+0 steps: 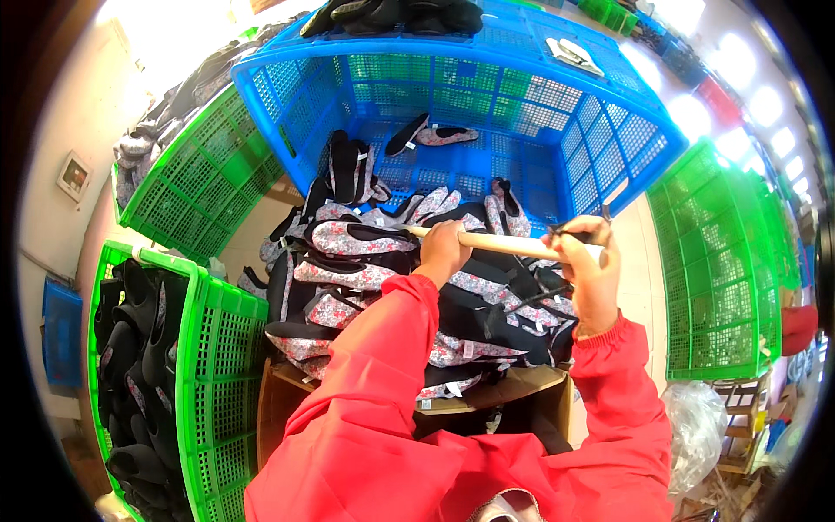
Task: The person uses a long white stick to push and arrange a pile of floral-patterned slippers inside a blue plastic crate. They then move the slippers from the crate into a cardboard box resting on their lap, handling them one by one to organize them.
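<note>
A pale, wood-coloured rod (pixel 509 244) lies nearly level above a heap of slippers, in both hands. Around its left part my left hand (pixel 444 250) is wrapped. My right hand (pixel 595 268) is closed at the rod's right end, with a thin black strip (pixel 574 233) by its fingers; I cannot tell what the strip belongs to. Beneath the hands, black slippers with floral-patterned sides (pixel 358 238) are piled, many with small white tags. The pile spills from a tipped blue crate (pixel 452 46) over an open cardboard box (pixel 513 387).
Left of me stands a green crate (pixel 222 383) full of black slippers. Another green crate (pixel 204 170) leans behind it. At the right is a tall green crate (pixel 713 270), with a clear plastic bag (pixel 696 431) below. More dark footwear (pixel 396 16) sits atop the blue crate.
</note>
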Available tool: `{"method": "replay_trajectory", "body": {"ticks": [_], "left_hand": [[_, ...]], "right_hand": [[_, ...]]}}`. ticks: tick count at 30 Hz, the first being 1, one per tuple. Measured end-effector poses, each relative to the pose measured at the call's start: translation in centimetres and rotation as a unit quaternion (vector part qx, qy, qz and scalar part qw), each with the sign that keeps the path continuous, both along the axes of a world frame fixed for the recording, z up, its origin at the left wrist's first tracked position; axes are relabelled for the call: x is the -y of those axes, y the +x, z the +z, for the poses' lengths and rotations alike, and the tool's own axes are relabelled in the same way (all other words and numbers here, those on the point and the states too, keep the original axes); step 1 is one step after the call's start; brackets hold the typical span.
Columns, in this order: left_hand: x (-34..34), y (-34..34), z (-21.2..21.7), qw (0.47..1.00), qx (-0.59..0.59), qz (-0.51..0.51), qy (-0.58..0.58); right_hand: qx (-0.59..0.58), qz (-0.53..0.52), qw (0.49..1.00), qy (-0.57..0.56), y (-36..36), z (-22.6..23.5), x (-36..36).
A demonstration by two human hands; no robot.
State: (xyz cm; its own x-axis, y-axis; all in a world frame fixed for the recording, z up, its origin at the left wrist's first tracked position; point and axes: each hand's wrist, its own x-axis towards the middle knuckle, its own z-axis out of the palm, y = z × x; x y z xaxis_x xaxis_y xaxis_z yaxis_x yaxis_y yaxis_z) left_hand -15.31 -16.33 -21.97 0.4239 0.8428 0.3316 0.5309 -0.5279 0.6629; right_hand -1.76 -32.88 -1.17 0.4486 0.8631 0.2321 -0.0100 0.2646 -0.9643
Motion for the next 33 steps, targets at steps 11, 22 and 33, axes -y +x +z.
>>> {"method": "replay_trajectory", "body": {"ticks": [11, 22, 33], "left_hand": [[-6.8, 6.8, 1.0, 0.986, 0.098, 0.02, 0.132], [-7.5, 6.6, -8.9, 0.989, 0.107, -0.075, 0.064], [2.0, 3.1, -3.7, 1.0, 0.005, -0.024, -0.01]], "right_hand": [[0.081, 0.03, 0.991, 0.101, 1.7, -4.9, -1.0], [0.133, 0.013, 0.991, 0.008, 3.1, -6.3, -5.3], [-0.085, -0.02, 0.989, -0.119, 9.9, -2.4, -2.4]]}}
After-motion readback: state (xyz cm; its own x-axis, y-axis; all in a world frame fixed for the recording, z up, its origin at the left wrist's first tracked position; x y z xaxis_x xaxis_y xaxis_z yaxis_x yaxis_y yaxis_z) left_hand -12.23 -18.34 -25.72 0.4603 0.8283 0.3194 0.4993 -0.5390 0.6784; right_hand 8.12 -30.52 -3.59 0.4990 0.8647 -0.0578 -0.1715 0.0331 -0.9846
